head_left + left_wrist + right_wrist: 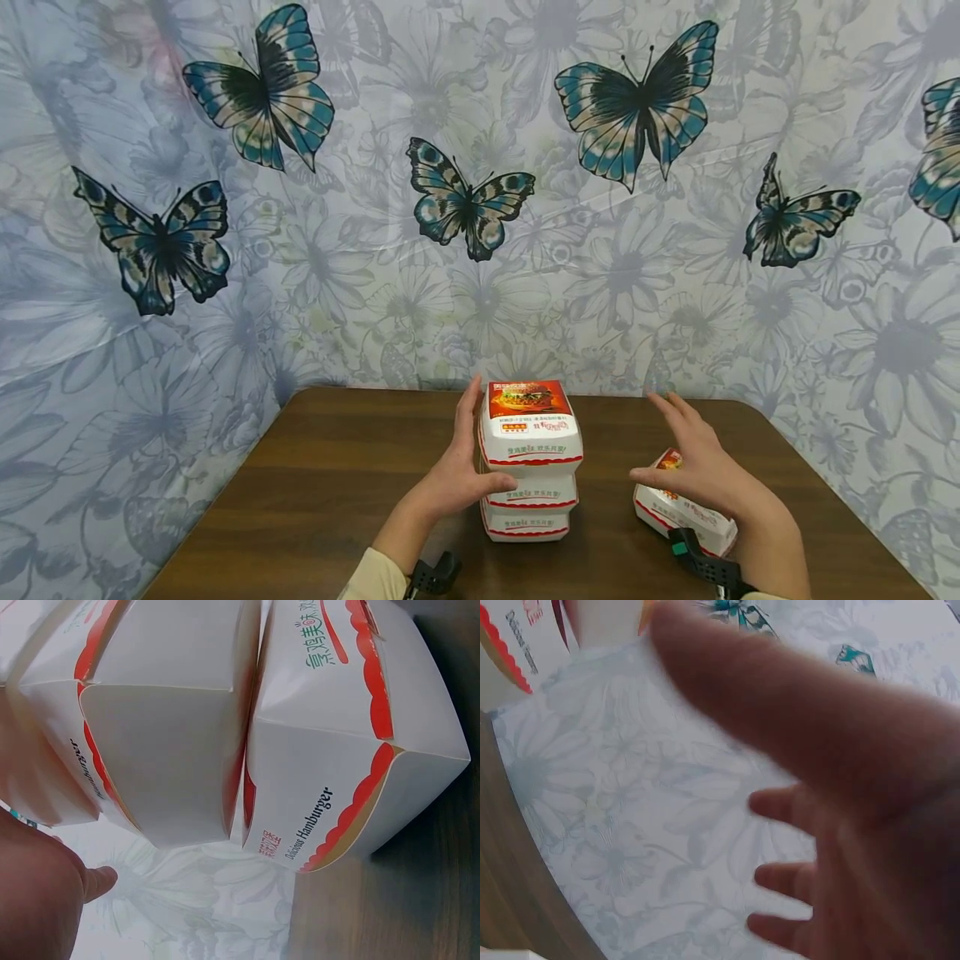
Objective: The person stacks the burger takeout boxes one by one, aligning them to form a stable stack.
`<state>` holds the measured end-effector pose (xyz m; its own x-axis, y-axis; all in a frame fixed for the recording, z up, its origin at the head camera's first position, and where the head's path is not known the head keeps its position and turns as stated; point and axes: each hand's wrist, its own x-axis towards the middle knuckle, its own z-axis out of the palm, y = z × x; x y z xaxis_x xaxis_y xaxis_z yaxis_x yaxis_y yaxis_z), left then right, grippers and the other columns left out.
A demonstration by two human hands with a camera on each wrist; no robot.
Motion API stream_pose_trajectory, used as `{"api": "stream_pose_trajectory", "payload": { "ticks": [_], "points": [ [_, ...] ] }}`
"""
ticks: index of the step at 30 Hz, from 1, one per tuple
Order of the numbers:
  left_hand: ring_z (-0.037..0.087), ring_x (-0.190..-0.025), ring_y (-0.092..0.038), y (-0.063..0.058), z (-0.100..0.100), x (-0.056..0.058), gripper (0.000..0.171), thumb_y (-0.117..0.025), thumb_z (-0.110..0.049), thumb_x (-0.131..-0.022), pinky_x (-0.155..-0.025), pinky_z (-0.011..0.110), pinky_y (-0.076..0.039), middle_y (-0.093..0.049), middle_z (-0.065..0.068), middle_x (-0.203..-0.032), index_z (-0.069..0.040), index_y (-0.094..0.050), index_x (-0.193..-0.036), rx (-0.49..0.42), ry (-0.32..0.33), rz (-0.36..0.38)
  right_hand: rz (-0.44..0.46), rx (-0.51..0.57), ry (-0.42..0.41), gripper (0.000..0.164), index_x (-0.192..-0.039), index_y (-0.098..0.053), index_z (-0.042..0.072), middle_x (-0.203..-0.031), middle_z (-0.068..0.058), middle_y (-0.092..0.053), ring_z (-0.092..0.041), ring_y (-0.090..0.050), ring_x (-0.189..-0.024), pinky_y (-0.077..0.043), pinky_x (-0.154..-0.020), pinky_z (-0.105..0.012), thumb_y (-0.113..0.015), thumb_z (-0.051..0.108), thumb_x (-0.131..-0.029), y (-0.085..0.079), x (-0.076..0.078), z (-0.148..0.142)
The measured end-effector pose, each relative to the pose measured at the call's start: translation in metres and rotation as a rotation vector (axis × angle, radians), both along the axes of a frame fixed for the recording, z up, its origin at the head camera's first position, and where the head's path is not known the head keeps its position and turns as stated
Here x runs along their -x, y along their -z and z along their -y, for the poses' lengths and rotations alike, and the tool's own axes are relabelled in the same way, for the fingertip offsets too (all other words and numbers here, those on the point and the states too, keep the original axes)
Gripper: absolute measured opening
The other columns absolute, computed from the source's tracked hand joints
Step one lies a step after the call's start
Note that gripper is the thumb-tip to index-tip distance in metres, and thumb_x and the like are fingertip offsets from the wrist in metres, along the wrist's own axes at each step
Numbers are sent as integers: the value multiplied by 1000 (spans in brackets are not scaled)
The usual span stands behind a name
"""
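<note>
Three white hamburger boxes with red scalloped trim form a stack on the table; the top box (531, 425) has a red burger picture on its lid. Beneath it are the middle box (536, 492) and bottom box (527, 525). My left hand (453, 475) is at the stack's left side, fingers extended upward and thumb across the front. The left wrist view shows box sides (300, 802) close to that hand. My right hand (701, 467) is spread in the air, apart from the stack and holding nothing. Below it a separate hamburger box (686, 517) sits at an angle, partly hidden.
The brown wooden table (360, 467) extends around the boxes. Behind it hangs a pale floral cloth (360, 317) printed with teal butterflies. Each wrist wears a black strap (705, 567).
</note>
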<state>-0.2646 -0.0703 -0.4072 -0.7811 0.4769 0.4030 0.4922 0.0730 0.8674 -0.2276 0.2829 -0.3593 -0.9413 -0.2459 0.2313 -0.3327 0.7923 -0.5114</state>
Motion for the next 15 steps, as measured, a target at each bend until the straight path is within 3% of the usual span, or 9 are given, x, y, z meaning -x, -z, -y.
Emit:
{"api": "stream_pose_trajectory", "payload": {
  "ticks": [10,15],
  "points": [
    [33,-154,4,2,1,1,129,-82,-59,-74,-116,71,-12,14,2,-167,-39,14,-158,-10,23,-19,179,-158,116,114,-155,-17,-7,-150,-47,-12,-75,-20,-126,-24,-94,-82,-82,47,-78,16,7,-37],
    [31,-154,3,3,-1,1,130,-82,-58,-74,-116,70,-13,15,-2,-166,-36,14,-158,-5,28,-20,301,-218,150,117,-152,-16,-13,-144,-51,-17,-77,-24,-122,-31,-92,-80,-78,55,-80,26,12,-50]
  ]
}}
